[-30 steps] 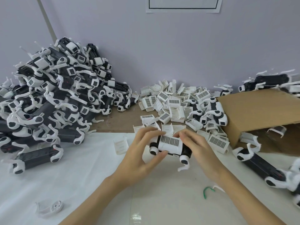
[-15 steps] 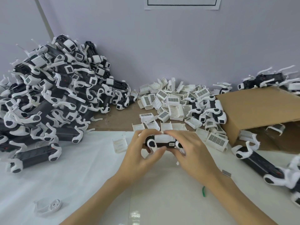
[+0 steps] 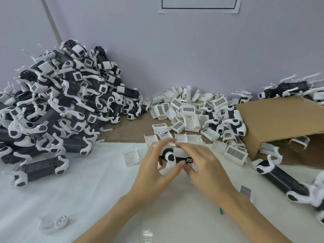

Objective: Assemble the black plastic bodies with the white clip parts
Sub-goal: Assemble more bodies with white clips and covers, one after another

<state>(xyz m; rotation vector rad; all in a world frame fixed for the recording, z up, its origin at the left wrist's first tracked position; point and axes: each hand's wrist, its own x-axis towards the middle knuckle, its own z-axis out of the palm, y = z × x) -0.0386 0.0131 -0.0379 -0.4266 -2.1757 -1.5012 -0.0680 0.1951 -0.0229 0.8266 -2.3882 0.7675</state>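
Observation:
A black plastic body [image 3: 179,159] with white legs is held over the white sheet at the middle of the table. My left hand [image 3: 154,171] grips its left end, thumb underneath and fingers over the top. My right hand [image 3: 205,165] grips the right end, fingers curled over a white clip part [image 3: 178,149] that sits on the body's far side. A small barcode label shows on the body's near face. Loose white clip parts [image 3: 185,113] lie heaped just behind my hands.
A tall heap of black-and-white assembled bodies [image 3: 57,109] fills the left. An open cardboard box [image 3: 280,123] lies at the right, with more bodies [image 3: 280,179] beside it. One loose clip [image 3: 130,156] and a white leg piece [image 3: 56,223] lie on the white sheet [image 3: 70,181].
The body has been turned in my hands: its vented white top faced me earlier, now its black side with the label does. Both hands shifted slightly nearer.

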